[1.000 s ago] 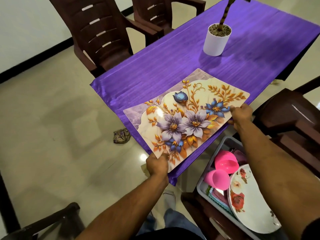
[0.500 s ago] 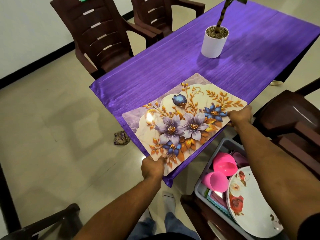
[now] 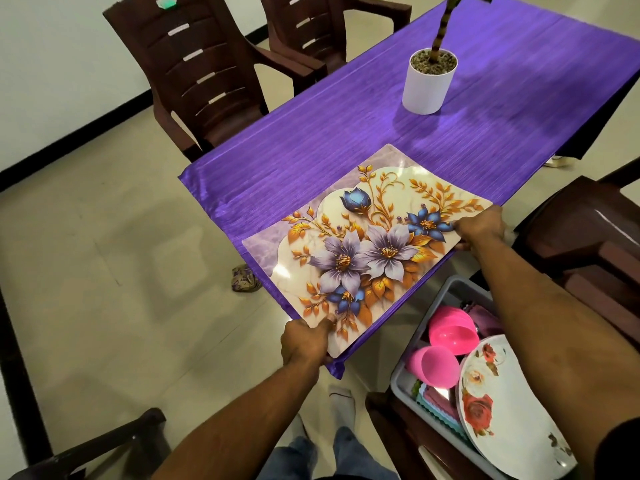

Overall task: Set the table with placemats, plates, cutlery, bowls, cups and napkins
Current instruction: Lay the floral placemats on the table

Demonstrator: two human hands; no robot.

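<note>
The task is near its start. One flowered placemat (image 3: 367, 244) lies in the middle of the frame, at the near corner of the desk (image 3: 346, 133) with its purple cloth, and it is the only piece of the setting on the desk so far. The left hand (image 3: 306, 341) pinches the mat's lower corner, thumb on top and fingers curled underneath, where that corner hangs a little past the desk's edge. The right hand (image 3: 479, 226) pinches the right-hand short edge the same way. So both grips are clamped on the mat, and it looks not yet let go or squared to the edge.

Everything else seems to wait in the grey tub (image 3: 446, 296) at the lower right of the frame, which rests on a chair beside the desk. In it show a white plate (image 3: 505, 410) with red roses, two pink cups (image 3: 440, 362) lying on their sides, and some folded coloured cloths (image 3: 433, 398) that may be napkins. Cutlery and bowls cannot be made out there.

A white plant pot (image 3: 428, 83) stands on the desk at the upper right, well apart from the mat. Two brown chairs (image 3: 194, 74) stand along the far side at the upper left.

By my judgement, what is left is releasing this mat, any further mats, and then plates, cutlery, bowls, cups and napkins.
</note>
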